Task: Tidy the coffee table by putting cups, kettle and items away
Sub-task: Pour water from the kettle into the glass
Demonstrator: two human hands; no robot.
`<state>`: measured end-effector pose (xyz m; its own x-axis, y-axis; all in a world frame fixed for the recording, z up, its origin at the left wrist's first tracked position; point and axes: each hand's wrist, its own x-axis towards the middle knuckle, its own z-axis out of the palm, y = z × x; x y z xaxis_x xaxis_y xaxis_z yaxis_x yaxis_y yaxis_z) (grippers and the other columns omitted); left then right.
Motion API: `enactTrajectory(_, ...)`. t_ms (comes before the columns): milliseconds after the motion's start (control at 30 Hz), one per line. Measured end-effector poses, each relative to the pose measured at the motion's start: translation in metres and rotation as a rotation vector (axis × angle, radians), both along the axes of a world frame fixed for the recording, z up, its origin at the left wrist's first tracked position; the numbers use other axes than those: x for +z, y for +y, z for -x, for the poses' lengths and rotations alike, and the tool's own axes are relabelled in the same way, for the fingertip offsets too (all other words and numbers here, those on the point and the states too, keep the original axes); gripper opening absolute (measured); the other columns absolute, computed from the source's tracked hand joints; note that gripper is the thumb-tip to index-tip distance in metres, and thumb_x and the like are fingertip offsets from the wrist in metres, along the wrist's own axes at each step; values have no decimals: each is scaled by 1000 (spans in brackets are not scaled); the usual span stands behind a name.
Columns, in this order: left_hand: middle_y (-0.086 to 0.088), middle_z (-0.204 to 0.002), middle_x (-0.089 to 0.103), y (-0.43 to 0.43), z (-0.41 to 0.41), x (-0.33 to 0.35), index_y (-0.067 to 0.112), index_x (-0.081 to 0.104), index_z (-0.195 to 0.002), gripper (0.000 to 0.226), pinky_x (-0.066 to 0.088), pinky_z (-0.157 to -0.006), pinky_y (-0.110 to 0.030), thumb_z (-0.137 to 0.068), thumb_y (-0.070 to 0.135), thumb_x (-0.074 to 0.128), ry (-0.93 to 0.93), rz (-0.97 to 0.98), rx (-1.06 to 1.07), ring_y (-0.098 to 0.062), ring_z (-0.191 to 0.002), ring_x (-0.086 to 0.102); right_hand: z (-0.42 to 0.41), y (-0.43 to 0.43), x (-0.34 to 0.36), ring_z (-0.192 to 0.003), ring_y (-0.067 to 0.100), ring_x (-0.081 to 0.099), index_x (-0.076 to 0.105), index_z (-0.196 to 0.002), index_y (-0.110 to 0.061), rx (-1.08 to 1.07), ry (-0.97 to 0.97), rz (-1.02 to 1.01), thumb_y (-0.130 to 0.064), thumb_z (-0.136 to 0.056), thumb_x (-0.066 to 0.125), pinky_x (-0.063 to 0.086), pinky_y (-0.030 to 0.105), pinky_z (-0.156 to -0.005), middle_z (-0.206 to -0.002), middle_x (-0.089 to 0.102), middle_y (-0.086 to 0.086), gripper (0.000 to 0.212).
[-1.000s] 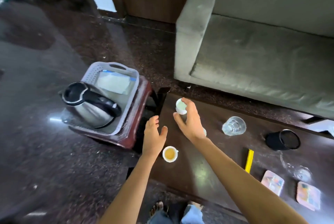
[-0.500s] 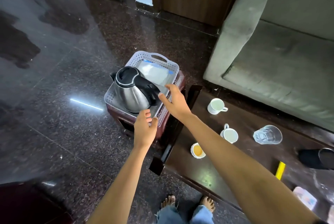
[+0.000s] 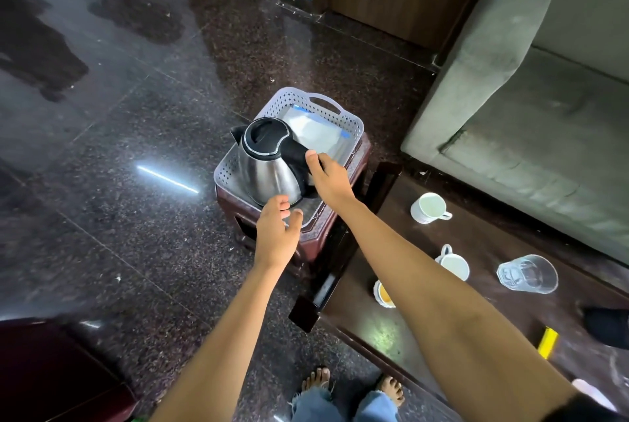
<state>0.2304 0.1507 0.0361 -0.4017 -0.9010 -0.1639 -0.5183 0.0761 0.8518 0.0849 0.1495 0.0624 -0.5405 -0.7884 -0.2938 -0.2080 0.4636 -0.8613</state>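
A steel kettle (image 3: 267, 169) with a black lid and handle stands in a grey plastic basket (image 3: 354, 120) on a dark red stool (image 3: 360, 163). My right hand (image 3: 330, 180) is closed around the kettle's black handle. My left hand (image 3: 277, 237) hovers open at the basket's near rim, fingers close to the kettle's base. On the dark coffee table (image 3: 483, 244) stand two white cups (image 3: 428, 207) (image 3: 454, 263), a small cup of tea (image 3: 384, 294) partly hidden by my right forearm, and a clear glass (image 3: 527, 274).
A folded white packet (image 3: 320, 130) lies in the basket behind the kettle. A black cup (image 3: 609, 326) and a yellow item (image 3: 547, 342) sit at the table's right end. A grey-green sofa (image 3: 531, 115) runs behind the table. The polished dark floor (image 3: 119, 149) spreads to the left.
My right hand left the white cup on the table, reached over to the basket and closed on the kettle's handle. My left hand followed to the basket's near rim.
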Motion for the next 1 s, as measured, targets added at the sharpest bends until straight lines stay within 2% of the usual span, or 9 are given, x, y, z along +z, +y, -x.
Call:
enactTrajectory(100, -5, -122, 58, -5, 2, -3, 7, 50, -128, 38, 43, -86, -21, -92, 19, 57, 9, 4, 8, -11, -101, 58, 1, -3, 1, -58, 7, 45, 44, -57, -31, -72, -102, -9, -52, -96, 43, 34, 22, -57, -60, 50, -9, 44)
enactTrajectory(200, -5, -121, 59, -7, 4, -5, 7, 51, -127, 37, 43, -84, -20, -92, 19, 57, 15, 6, 12, -11, -101, 58, 1, -8, 3, -54, 5, 42, 46, -38, -30, -154, -246, -29, -50, -93, 50, 33, 20, -55, -49, 42, -14, 59)
enactTrajectory(267, -5, -121, 59, -9, 4, -6, 6, 51, -126, 37, 42, -83, -19, -92, 19, 57, 11, 10, 7, -12, -101, 58, -1, -12, 2, -57, 7, 43, 47, -33, -30, -209, -303, -48, -50, -90, 55, 34, 20, -58, -48, 41, -15, 61)
enactTrajectory(367, -6, -120, 59, -11, 3, -6, 7, 52, -126, 36, 43, -83, -19, -92, 19, 57, 22, 11, 13, -14, -102, 60, -5, -18, -2, -60, 11, 45, 47, -34, -29, -270, -343, -22, -52, -84, 61, 38, 23, -63, -48, 44, -14, 57)
enactTrajectory(500, -5, -123, 58, -15, -1, -2, 7, 51, -128, 38, 43, -85, -20, -93, 21, 56, 26, 20, 2, -11, -103, 57, -6, -21, 2, -61, 15, 44, 43, -52, -22, -413, -424, 36, -55, -78, 66, 37, 26, -60, -62, 50, -4, 48)
enactTrajectory(667, -8, -123, 59, -18, 2, 5, 6, 50, -127, 37, 43, -87, -21, -94, 20, 55, 33, 35, -3, -13, -105, 58, 0, -13, 13, -72, 15, 55, 55, -64, -18, -593, -575, 105, -54, -76, 68, 46, 31, -75, -70, 59, -4, 40)
enactTrajectory(833, -8, -122, 60, -13, 17, 16, 7, 50, -126, 36, 46, -90, -25, -94, 22, 55, 48, 64, -59, -15, -106, 58, 24, 7, 36, -73, 9, 62, 65, -71, -20, -628, -500, 216, -53, -77, 67, 50, 29, -77, -73, 66, -7, 34)
enactTrajectory(900, -8, -122, 59, -8, 27, 21, 6, 49, -127, 37, 46, -90, -24, -94, 21, 55, 51, 82, -91, -15, -106, 58, 36, 22, 49, -67, 7, 58, 62, -64, -23, -671, -469, 262, -51, -80, 67, 46, 24, -69, -68, 62, -8, 32)
enactTrajectory(1000, -9, -121, 60, 2, 43, 26, 5, 50, -126, 36, 45, -87, -21, -94, 19, 56, 63, 87, -114, -15, -104, 59, 53, 52, 66, -58, 10, 50, 51, -50, -24, -753, -445, 306, -53, -79, 66, 43, 26, -65, -56, 55, -9, 43)
